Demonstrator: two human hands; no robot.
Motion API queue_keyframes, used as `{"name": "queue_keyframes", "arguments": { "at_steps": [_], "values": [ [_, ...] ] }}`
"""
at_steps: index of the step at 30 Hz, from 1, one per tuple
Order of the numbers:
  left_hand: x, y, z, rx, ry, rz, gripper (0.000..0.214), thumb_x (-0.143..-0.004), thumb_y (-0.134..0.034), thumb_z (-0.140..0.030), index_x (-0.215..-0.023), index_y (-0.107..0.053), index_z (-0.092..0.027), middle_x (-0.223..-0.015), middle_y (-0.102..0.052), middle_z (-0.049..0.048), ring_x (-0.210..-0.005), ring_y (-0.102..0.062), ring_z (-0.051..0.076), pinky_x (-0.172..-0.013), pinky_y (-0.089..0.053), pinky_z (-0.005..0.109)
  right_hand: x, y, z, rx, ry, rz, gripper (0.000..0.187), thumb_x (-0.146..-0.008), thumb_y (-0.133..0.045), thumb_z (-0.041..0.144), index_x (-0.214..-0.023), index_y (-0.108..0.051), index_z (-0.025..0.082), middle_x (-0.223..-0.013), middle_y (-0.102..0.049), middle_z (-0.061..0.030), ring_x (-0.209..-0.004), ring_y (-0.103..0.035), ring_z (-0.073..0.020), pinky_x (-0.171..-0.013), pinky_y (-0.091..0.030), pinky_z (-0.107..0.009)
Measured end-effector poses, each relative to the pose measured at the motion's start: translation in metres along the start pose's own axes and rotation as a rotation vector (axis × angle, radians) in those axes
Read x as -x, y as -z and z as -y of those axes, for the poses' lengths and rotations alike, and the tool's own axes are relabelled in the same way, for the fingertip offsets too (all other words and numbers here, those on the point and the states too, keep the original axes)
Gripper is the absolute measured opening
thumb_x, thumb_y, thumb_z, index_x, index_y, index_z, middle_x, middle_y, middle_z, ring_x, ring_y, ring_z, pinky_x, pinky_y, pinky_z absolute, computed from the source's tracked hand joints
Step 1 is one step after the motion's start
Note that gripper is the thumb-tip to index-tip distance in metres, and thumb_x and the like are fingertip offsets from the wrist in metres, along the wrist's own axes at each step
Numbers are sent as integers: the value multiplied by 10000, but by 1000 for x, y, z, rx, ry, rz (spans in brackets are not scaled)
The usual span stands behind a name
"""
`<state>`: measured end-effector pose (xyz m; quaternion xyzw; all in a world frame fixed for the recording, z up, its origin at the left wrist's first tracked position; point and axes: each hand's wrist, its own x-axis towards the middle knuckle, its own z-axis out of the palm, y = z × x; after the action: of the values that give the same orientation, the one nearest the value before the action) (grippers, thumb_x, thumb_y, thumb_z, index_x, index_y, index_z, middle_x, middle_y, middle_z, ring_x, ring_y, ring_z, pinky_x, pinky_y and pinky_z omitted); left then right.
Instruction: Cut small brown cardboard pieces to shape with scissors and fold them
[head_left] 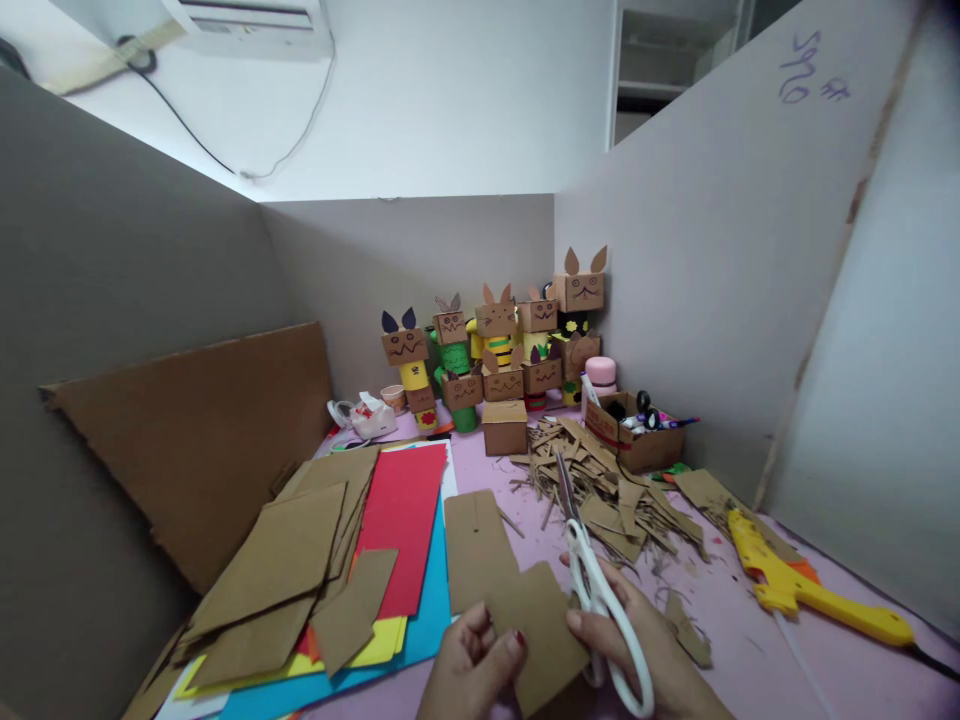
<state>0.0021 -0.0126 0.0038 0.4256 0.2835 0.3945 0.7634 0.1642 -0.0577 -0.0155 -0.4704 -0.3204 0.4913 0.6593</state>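
Note:
Between finger and thumb, my left hand [476,668] pinches the left side of a brown cardboard piece [541,630]. My right hand [626,630] grips white-handled scissors [589,560], blades pointing up and away over the table. The right fingers lie close to the right edge of that cardboard; whether they also hold it I cannot tell. Just beyond it, another cardboard piece [474,545] with a thin line or slit near its top lies flat, partly hidden by the held piece.
Cardboard sheets [270,560] and coloured paper [405,500] are stacked at left. Cardboard scraps [600,480] pile up beyond the scissors. A yellow glue gun [817,590] lies at right, near a box of supplies [645,440]. Several cardboard animal figures [499,340] stand at the back.

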Motion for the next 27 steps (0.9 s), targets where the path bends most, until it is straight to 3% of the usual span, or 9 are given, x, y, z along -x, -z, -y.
{"name": "queue_keyframes", "arguments": {
  "at_steps": [3, 8, 14, 19, 22, 27],
  "values": [
    [2, -3, 0, -53, -33, 12, 357, -530, -827, -308, -798, -670, -132, -737, -718, 117, -720, -664, 265, -701, -478, 337, 0, -2, -1, -54, -7, -8, 697, -511, -811, 431, -1101, -530, 187, -675, -554, 33, -586, -551, -138, -552, -468, -242],
    [1, -1, 0, 31, -60, -54, 270, -548, -815, -243, -696, -601, -170, -682, -696, 43, -683, -665, 220, -667, -488, 302, 1, -3, 6, -39, -57, -28, 723, -536, -810, 382, -1152, -490, 180, -608, -515, 65, -495, -516, -109, -441, -397, -201],
    [1, 0, 3, 203, 17, -75, 343, -562, -789, -154, -836, -588, -198, -767, -719, 52, -803, -679, 253, -808, -478, 388, 5, -8, 14, 51, -26, 18, 675, -558, -784, 370, -1126, -485, 161, -580, -507, 74, -474, -506, -97, -442, -365, -192],
    [-3, 9, 11, 109, 109, 16, 515, -513, -828, -219, -980, -615, -174, -917, -715, 136, -856, -663, 309, -772, -481, 403, 3, -6, 13, 43, -25, 17, 672, -572, -768, 333, -1145, -464, 157, -619, -514, 68, -482, -512, -92, -463, -378, -195],
    [-5, 10, 12, 26, 82, 63, 518, -522, -830, -269, -988, -637, -151, -936, -711, 159, -834, -661, 310, -705, -494, 364, 2, -6, 12, 19, -34, 22, 664, -548, -773, 301, -1133, -487, 170, -610, -503, 70, -478, -503, -95, -452, -372, -197],
    [4, 0, 3, -229, 3, -60, 420, -679, -688, -469, -969, -684, -165, -970, -716, 125, -838, -643, 274, -559, -485, 272, 2, -6, 15, 35, 6, 4, 606, -575, -724, 227, -1123, -473, 158, -604, -520, 69, -483, -494, -98, -452, -362, -199]
  ]
}}
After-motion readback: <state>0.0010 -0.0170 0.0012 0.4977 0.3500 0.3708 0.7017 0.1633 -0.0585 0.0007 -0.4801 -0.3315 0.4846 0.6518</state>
